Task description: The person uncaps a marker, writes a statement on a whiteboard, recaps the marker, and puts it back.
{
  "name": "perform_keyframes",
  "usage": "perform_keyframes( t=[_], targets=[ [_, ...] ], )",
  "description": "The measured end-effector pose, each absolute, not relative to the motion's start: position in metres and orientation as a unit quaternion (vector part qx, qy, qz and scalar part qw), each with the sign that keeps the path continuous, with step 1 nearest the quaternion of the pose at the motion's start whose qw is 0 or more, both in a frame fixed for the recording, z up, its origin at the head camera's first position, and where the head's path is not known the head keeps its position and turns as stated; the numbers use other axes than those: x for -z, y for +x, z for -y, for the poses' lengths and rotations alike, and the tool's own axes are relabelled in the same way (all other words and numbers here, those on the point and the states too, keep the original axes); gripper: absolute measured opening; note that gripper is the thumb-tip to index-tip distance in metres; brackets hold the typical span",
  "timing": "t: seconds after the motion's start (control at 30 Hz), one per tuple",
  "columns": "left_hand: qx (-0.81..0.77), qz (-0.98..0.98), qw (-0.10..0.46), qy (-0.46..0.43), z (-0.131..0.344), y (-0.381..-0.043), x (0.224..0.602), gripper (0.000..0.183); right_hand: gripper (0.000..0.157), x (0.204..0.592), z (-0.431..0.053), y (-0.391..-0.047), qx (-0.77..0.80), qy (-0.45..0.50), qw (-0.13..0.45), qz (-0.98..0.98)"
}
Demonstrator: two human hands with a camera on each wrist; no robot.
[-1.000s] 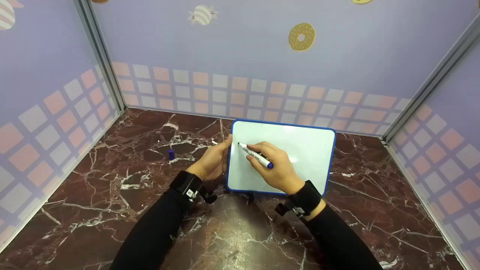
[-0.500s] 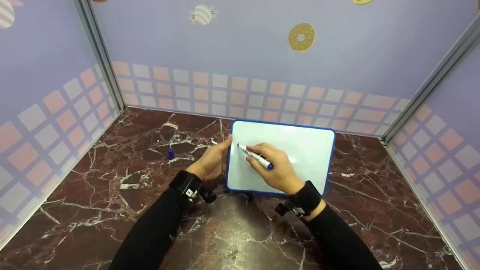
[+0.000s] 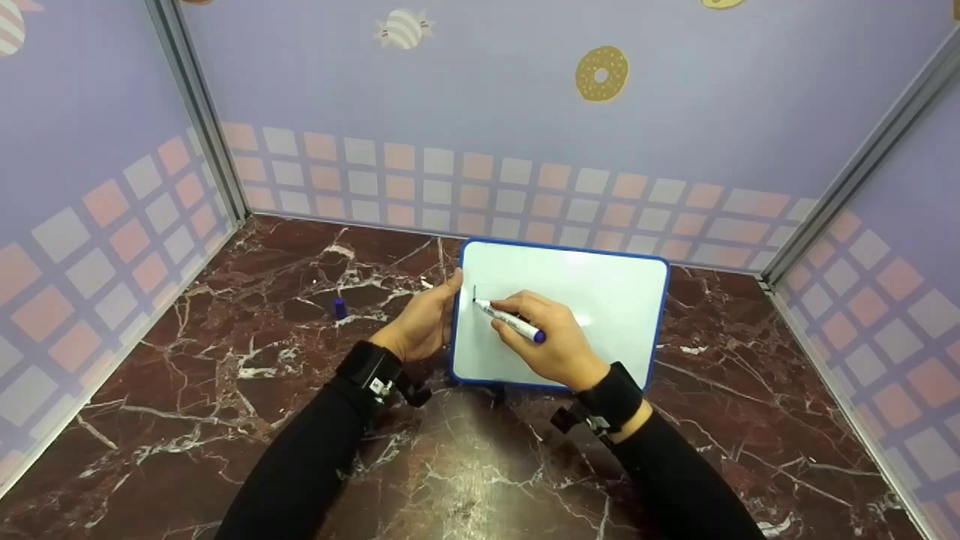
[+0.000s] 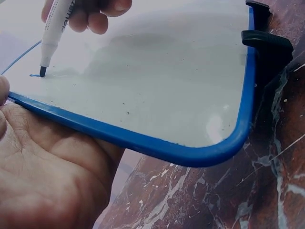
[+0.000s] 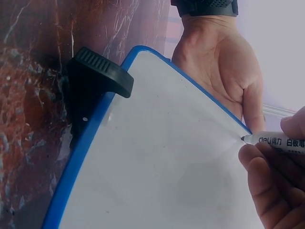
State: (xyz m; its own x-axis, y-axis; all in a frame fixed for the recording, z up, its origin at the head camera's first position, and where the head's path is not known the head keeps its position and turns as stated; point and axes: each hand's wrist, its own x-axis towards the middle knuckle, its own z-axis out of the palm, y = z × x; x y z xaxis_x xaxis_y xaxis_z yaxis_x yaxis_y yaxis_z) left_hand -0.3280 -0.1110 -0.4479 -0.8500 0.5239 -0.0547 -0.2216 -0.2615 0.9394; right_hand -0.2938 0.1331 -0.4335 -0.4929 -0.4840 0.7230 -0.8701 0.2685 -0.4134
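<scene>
A small whiteboard (image 3: pixel 611 289) with a blue frame leans back on the marble-patterned table. My left hand (image 3: pixel 421 321) grips its left edge, thumb at the front and the other fingers hidden behind. Between thumb and fingers my right hand (image 3: pixel 553 334) pinches a white whiteboard marker (image 3: pixel 512 320) with a blue end. The marker's dark tip (image 4: pixel 43 71) is on the board near its left edge, at the lower end of a short thin line (image 3: pixel 474 291). In the left wrist view, the right fingers curl around the marker's barrel (image 4: pixel 58 24).
Left of the hands a blue marker cap (image 3: pixel 340 308) stands on the dark red marble table (image 3: pixel 247 420). Black feet (image 4: pixel 269 45) clip onto the board's lower edge. Patterned panels (image 3: pixel 420 82) enclose the back and both sides.
The marker tip has moved slightly down the board, drawing a short upright line where there was only a dot. My left hand and the whiteboard stay in place.
</scene>
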Motion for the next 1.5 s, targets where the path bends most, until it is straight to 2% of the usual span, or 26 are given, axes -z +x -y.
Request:
perform_keyframes(
  t=[0.8,1.5],
  targets=[
    [-0.785,-0.562,0.232,0.119,0.1083,-0.3276,0.4478,0.07,0.021,0.4342,-0.1335,-0.2923,-0.425,0.474,0.212,0.742],
    [-0.795,-0.551,0.226,0.116,0.1107,-0.3266,0.4476,0.069,0.019,0.4353,-0.1341,-0.2916,-0.42,0.476,0.169,0.754]
  ],
)
